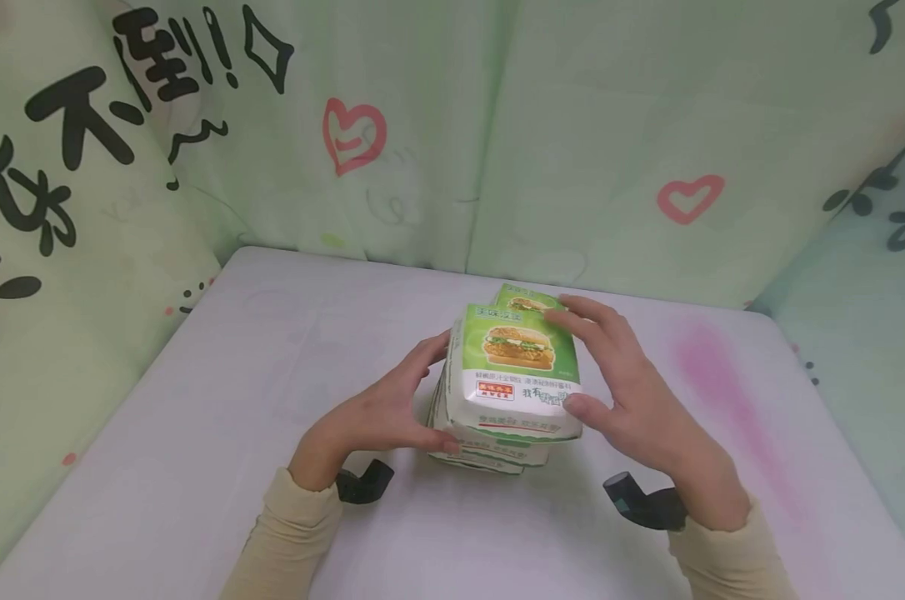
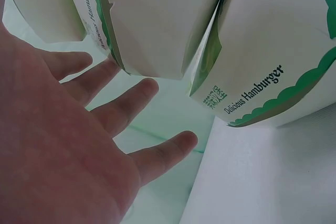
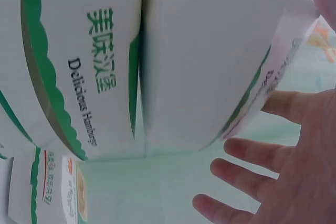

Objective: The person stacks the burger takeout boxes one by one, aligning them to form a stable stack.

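Note:
Several green-and-white cardboard hamburger boxes stand stacked on the table; the top hamburger box (image 1: 522, 367) has a burger picture and sits slightly askew over the lower ones. Behind it shows the green lid of another hamburger box (image 1: 526, 297). My left hand (image 1: 381, 408) is at the stack's left side, thumb by the front of the lower boxes; its fingers spread fairly straight in the left wrist view, beside the white box sides (image 2: 152, 19). On the right, my right hand (image 1: 640, 400) has its thumb at the top box's front corner and fingers extended along its right side.
The stack stands on a pale table (image 1: 287, 350) with a pink stain (image 1: 722, 375) to the right. Pale green curtains (image 1: 437, 100) with hearts and black characters enclose the back and sides. A dark wrist camera (image 1: 366, 482) sits by the left cuff, another camera (image 1: 643, 500) by the right.

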Available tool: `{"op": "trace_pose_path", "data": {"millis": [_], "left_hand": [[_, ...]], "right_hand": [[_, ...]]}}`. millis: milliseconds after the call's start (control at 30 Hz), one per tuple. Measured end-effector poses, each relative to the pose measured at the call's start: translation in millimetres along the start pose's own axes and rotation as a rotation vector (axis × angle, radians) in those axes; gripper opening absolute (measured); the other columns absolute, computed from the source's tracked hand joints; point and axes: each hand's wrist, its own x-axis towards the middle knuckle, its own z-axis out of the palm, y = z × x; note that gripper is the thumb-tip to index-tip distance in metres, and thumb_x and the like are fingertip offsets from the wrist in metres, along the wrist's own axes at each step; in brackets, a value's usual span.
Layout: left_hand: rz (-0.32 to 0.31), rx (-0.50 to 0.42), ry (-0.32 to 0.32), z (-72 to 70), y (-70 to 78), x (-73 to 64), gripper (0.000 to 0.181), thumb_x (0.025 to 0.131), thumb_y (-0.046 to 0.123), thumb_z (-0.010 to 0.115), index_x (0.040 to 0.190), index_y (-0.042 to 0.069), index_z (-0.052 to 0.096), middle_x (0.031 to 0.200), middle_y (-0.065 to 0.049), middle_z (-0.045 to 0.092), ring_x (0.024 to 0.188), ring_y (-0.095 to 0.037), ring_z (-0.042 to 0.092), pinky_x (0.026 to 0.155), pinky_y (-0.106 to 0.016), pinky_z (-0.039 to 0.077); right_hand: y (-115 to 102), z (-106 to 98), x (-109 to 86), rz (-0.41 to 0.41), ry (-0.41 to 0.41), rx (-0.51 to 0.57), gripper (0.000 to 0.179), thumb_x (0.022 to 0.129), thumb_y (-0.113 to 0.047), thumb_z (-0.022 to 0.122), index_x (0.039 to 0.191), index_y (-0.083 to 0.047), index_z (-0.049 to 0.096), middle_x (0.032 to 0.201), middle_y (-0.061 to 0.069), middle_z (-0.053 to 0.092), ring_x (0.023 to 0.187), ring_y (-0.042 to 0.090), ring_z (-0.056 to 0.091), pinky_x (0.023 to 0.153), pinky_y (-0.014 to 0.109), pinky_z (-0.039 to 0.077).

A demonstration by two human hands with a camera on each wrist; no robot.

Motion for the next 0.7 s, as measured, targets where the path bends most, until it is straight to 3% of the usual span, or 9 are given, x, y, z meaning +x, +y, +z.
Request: {"op": "trace_pose_path", "data": {"millis": [300, 433, 533, 700], "left_hand": [[0.002, -0.004, -0.008, -0.2, -0.5, 0.7, 0.115, 0.068, 0.024, 0.089, 0.155, 0.037, 0.016, 0.157, 0.015, 0.024, 0.147, -0.009, 0.024, 0.121, -0.052, 0.025], [-0.001, 0.002, -0.012, 0.3, 0.0, 0.5, 0.116, 0.068, 0.025, 0.089, 0.156, 0.037, 0.014, 0.159, 0.013, 0.024, 0.149, -0.012, 0.023, 0.121, -0.052, 0.025], [-0.003, -0.001, -0.015, 0.6, 0.6, 0.7, 0.116, 0.068, 0.025, 0.089, 0.156, 0.037, 0.014, 0.158, 0.012, 0.024, 0.148, -0.011, 0.024, 0.121, -0.051, 0.025], [0.004, -0.012, -0.022, 1.1, 1.5, 1.0, 0.114, 0.069, 0.025, 0.089, 0.156, 0.036, 0.015, 0.158, 0.012, 0.024, 0.148, -0.012, 0.024, 0.121, -0.053, 0.025]], "right_hand": [[12, -7, -2.4, 0.006, 0.06, 0.068, 0.061, 0.096, -0.041, 0.056, 0.152, -0.02, 0.039, 0.155, 0.007, 0.033, 0.142, 0.025, 0.031, 0.108, 0.061, 0.028], [21, -7, -4.2, -0.008, 0.098, 0.064, 0.057, 0.097, -0.034, 0.054, 0.15, -0.016, 0.041, 0.153, 0.009, 0.036, 0.139, 0.018, 0.034, 0.114, 0.035, 0.03], [27, -7, -4.9, -0.01, 0.114, 0.063, 0.054, 0.098, -0.029, 0.053, 0.149, -0.013, 0.042, 0.152, 0.011, 0.038, 0.138, 0.014, 0.035, 0.109, 0.016, 0.027], [35, -5, -7.4, 0.048, 0.12, 0.048, 0.052, 0.098, -0.021, 0.051, 0.149, -0.014, 0.043, 0.15, 0.01, 0.041, 0.135, 0.012, 0.037, 0.105, 0.012, 0.029]]}}
